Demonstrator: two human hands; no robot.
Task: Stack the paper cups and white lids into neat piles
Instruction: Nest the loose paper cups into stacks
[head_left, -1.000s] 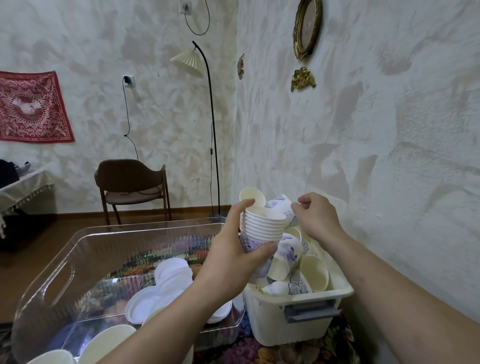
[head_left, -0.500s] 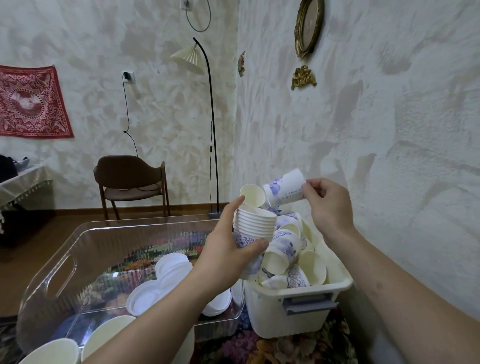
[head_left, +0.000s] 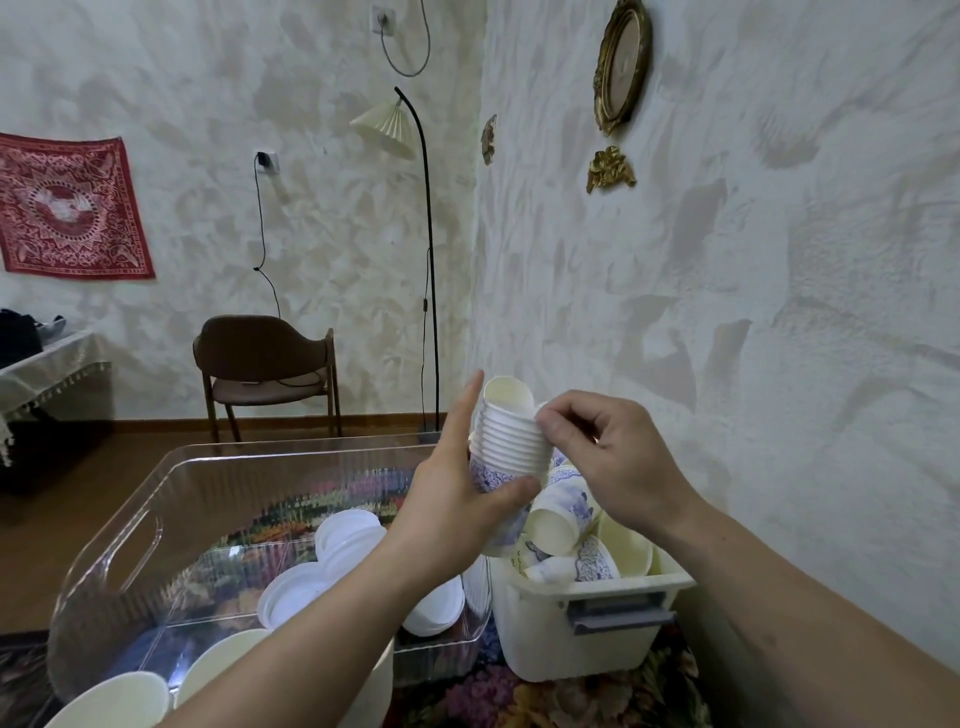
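My left hand (head_left: 452, 499) grips a tall nested stack of paper cups (head_left: 511, 441), white with a blue pattern, above the white bin (head_left: 597, 639). Its forefinger lies straight up the stack's left side. My right hand (head_left: 613, 467) pinches the rim of the top cup (head_left: 506, 395), which sits inside the stack. Several loose cups (head_left: 561, 519) lie jumbled in the bin below. White lids (head_left: 343, 540) lie scattered in the clear plastic tub (head_left: 130, 530) to the left.
Cream cups or bowls (head_left: 114, 701) show at the bottom left corner. The textured wall stands close on the right of the bin. A brown chair (head_left: 265, 364) and a floor lamp (head_left: 428, 260) stand at the back of the room. A flowered cloth lies under both containers.
My right hand lifted one loose cup out of the bin, carried it over the stack and set it into the top. My left hand raised the stack slightly.
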